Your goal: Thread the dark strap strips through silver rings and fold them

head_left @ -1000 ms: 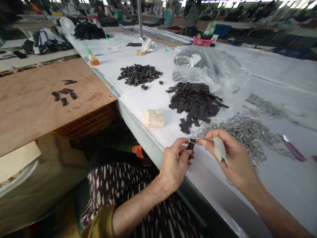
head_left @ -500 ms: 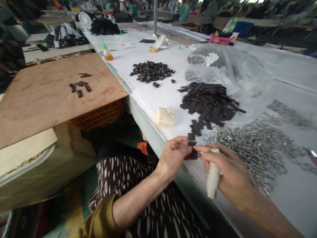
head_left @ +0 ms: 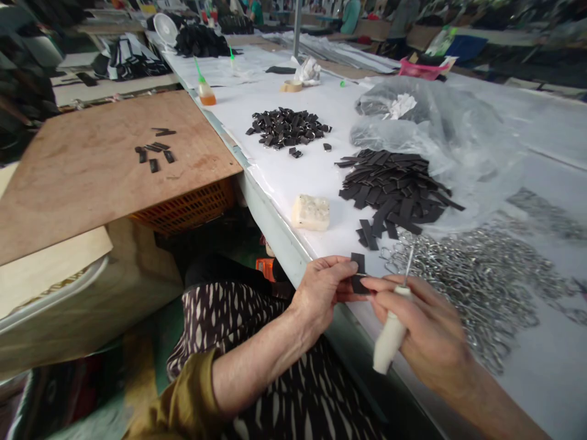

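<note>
though heaped with black strips [head_left: 394, 189], a white table [head_left: 293, 171] in a workshop [head_left: 367, 27]

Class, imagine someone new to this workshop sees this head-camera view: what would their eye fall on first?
First come the heaped flat black strips on the white-covered table, with a tangled mound of silver metal rings just nearer the camera. At the front, the left hand pinches a black strip, while the right hand grips a white-handled steel-tipped awl.
</note>
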Motion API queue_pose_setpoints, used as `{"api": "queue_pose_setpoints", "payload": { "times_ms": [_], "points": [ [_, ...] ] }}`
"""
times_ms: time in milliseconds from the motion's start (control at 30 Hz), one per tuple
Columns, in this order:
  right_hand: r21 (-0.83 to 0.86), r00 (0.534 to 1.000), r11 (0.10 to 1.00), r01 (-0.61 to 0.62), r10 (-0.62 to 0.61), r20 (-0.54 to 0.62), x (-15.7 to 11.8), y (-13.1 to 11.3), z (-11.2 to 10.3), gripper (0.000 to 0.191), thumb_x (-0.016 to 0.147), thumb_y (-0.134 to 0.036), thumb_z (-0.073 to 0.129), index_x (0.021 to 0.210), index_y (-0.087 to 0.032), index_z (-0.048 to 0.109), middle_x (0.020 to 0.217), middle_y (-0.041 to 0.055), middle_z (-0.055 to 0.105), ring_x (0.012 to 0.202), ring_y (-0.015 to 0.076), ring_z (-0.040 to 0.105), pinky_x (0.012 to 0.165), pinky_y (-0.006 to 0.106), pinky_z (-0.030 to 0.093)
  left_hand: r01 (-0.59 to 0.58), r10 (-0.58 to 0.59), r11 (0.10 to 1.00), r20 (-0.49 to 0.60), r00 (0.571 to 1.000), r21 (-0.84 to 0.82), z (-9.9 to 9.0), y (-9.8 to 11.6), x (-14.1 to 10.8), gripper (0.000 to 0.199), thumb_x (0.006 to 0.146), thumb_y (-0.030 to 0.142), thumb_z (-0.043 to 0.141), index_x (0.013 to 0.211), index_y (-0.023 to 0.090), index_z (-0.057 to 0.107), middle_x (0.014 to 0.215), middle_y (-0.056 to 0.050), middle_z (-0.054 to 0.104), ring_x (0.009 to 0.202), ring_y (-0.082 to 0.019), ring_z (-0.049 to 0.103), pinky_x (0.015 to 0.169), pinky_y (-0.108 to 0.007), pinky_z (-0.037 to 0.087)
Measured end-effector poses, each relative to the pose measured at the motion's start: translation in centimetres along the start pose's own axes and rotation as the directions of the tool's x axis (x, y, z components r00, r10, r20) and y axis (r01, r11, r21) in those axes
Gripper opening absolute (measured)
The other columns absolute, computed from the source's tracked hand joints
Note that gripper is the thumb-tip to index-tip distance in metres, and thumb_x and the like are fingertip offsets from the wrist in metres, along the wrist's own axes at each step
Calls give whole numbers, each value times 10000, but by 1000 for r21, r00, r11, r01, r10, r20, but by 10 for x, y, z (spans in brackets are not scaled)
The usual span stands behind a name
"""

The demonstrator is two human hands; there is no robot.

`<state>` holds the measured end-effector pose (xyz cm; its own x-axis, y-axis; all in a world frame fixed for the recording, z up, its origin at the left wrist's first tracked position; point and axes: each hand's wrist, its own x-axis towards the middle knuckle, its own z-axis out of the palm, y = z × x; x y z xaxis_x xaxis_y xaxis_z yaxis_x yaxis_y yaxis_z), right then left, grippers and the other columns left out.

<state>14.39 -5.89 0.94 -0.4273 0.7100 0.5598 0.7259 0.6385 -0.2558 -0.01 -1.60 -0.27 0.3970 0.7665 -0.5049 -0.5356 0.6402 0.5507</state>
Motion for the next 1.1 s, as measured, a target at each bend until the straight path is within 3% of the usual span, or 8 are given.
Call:
{"api": "queue_pose_setpoints", "payload": {
  "times_ms": [67,167,267,433,567,767,967,1100],
  "points": [
    [78,981,979,-186,190,-46,2,-4,0,240,762,-83,568,923,-258,536,923,39,665,819,193,619,709,350,510,-40,40,999,14,999,-7,2,-4,-2,232,601,272,709,678,129,543,544,9,583,480,-118,581,572,-268,497],
    [139,883,880,-455,465,-54,7,-9,-3,105,792,-220,583,882,-250,538,827,21,653,700,168,626,588,289,501,-123,122,992,23,992,30,6,-8,-8,223,675,309,671,740,123,567,611,-28,629,540,-136,617,642,-288,504],
    [176,812,800,-574,584,-6,13,-10,-8,94,775,-288,605,818,-245,533,761,6,634,615,145,598,490,254,463,-229,223,966,60,973,123,7,-10,-13,237,755,330,608,807,98,612,679,-57,648,610,-143,626,695,-295,496],
    [223,770,748,-625,637,21,16,-12,-14,100,767,-276,615,777,-246,520,660,-22,580,531,115,532,456,237,433,-320,290,930,172,941,179,7,-13,-18,206,715,225,666,874,97,640,759,-57,664,702,-126,597,733,-257,461],
    [290,759,719,-632,650,43,18,-13,-13,108,762,-273,625,795,-240,528,686,-4,606,566,129,581,490,243,478,-313,289,922,133,948,228,9,-14,-18,131,731,178,626,830,95,651,689,-37,645,640,-108,569,689,-250,461],
    [368,731,661,-654,677,82,18,-9,-9,149,755,-275,631,860,-246,529,918,33,642,711,157,646,552,254,526,-301,292,919,73,954,255,8,-11,-17,100,695,165,639,777,108,642,621,-24,633,596,-115,563,653,-258,457],
    [390,722,642,-660,686,93,19,-9,-8,125,740,-264,630,794,-234,521,883,15,636,673,132,615,576,251,519,-296,274,906,113,955,303,5,-12,-14,74,713,175,611,758,119,630,631,-21,616,604,-115,564,645,-254,454],
    [379,721,648,-661,687,84,20,-7,-10,146,725,-263,643,771,-236,508,845,2,637,667,129,602,603,259,505,-376,333,767,178,926,519,-1,-8,-15,161,740,240,606,865,151,656,857,-50,629,620,-100,540,565,-223,437]
  ]
}}
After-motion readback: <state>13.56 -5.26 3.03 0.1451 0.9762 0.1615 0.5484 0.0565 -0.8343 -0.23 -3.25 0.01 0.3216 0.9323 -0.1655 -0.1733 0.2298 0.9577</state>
